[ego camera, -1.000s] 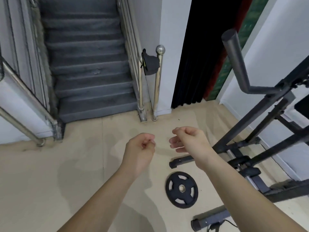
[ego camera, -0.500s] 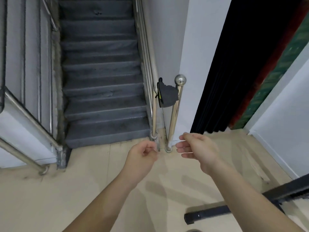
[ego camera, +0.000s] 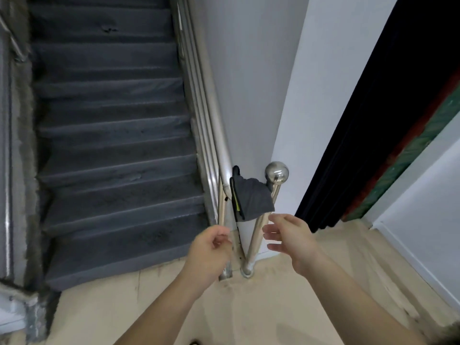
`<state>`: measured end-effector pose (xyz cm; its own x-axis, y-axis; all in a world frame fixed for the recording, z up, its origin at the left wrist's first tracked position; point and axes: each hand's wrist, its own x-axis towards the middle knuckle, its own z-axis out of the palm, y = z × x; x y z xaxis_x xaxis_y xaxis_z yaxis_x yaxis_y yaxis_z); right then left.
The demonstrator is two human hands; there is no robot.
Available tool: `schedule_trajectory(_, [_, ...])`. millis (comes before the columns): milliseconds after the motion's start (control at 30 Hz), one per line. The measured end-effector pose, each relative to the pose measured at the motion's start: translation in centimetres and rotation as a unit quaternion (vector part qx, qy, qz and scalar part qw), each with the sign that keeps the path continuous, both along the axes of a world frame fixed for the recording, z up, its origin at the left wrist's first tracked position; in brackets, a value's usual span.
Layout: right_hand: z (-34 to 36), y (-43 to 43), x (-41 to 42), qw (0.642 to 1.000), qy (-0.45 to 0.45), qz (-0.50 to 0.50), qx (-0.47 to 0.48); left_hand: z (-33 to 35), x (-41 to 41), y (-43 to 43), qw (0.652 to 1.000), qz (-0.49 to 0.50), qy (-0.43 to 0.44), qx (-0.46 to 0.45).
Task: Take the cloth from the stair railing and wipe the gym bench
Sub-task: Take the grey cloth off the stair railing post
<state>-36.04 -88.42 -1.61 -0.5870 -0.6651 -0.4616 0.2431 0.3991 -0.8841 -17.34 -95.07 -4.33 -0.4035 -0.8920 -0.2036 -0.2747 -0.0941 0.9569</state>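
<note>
A dark grey cloth (ego camera: 252, 199) with a thin yellow edge hangs over the low end of the steel stair railing (ego camera: 214, 135), beside the post topped with a shiny ball (ego camera: 276, 172). My right hand (ego camera: 290, 239) is just below and right of the cloth, fingers loosely spread, holding nothing. My left hand (ego camera: 211, 247) is lower left of the cloth, in front of the railing posts, fingers loosely curled and empty. Neither hand touches the cloth. The gym bench is out of view.
Dark grey stairs (ego camera: 112, 150) rise at the left. A white wall column (ego camera: 308, 95) stands behind the railing, with a black curtain (ego camera: 388, 120) to its right. Beige floor (ego camera: 249, 307) lies underfoot. Another railing (ego camera: 7, 170) runs along the far left.
I have come closer to the stairs; the railing and cloth now appear larger and central. Both hands have risen towards the cloth, and the right fingers have spread. The gym equipment has left the view.
</note>
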Motion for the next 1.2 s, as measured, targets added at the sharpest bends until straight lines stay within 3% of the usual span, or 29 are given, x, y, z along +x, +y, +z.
schedule_trajectory(233, [-2.8, -8.9, -6.1, 0.995, 0.015, -0.091, 0.045, -2.0, -9.4, -12.8, 0.990, -0.113, -0.070, -0.038])
schedule_trajectory(367, [-5.3, -12.0, -9.7, 0.991, 0.021, -0.110, 0.079, -2.9, -14.8, -17.0, 0.963, -0.191, -0.124, -0.143])
schedule_trajectory(467, [-8.1, -14.6, -12.0, 0.992, 0.018, -0.070, 0.105, -4.5, -17.9, -20.0, 0.931, -0.235, -0.175, -0.220])
schedule_trajectory(667, [-13.1, -17.8, -13.9, 0.988, -0.010, -0.019, 0.152, -8.0, -19.6, -23.4, 0.883, -0.292, -0.285, -0.234])
schedule_trajectory(833, [-13.0, -18.7, -13.8, 0.984, 0.008, -0.031, 0.174, -8.9, -19.3, -24.8, 0.890, -0.280, -0.254, -0.254])
schedule_trajectory(1067, [-7.5, -20.7, -10.6, 0.992, -0.086, -0.088, 0.016, -7.7, -17.6, -26.8, 0.938, -0.296, -0.098, -0.154])
schedule_trajectory(1200, [-3.0, -20.1, -7.4, 0.975, -0.124, -0.147, -0.110, -3.5, -15.8, -27.4, 0.950, -0.263, -0.011, -0.170])
